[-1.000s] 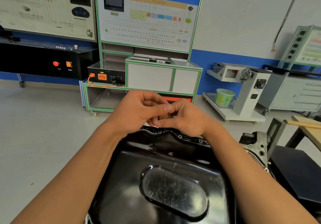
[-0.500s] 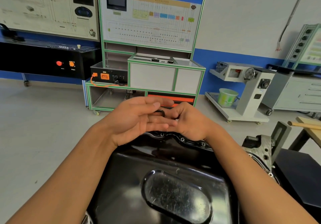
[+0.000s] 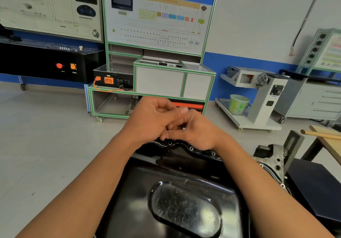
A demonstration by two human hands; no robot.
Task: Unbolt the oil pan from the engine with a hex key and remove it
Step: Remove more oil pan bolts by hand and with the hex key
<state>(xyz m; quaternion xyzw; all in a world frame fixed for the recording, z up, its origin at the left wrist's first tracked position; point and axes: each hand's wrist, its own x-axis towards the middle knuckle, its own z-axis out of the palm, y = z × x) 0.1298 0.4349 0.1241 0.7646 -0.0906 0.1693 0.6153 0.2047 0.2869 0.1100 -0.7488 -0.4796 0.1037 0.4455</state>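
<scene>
The glossy black oil pan (image 3: 177, 171) fills the lower middle of the head view, with an oval bulge on its top. It sits on the grey engine block (image 3: 273, 156). Bolt heads (image 3: 191, 148) show along its far flange. My left hand (image 3: 151, 119) and my right hand (image 3: 199, 132) meet just above that far flange, fingers curled and overlapping. They close around a small dark hex key that is almost fully hidden between them. My left thumb lies over my right hand's fingers.
A green-framed training stand (image 3: 158, 25) on castors stands straight ahead across the floor. At the right are a white wheeled stand with a green bucket (image 3: 239, 104), a wooden bench (image 3: 330, 140) with a stick on it, and a black pad (image 3: 313, 186) beside the engine.
My left hand's fingers, stretched out flat half a second ago, have curled shut again over my right hand. Both hands stay at the same far flange spot.
</scene>
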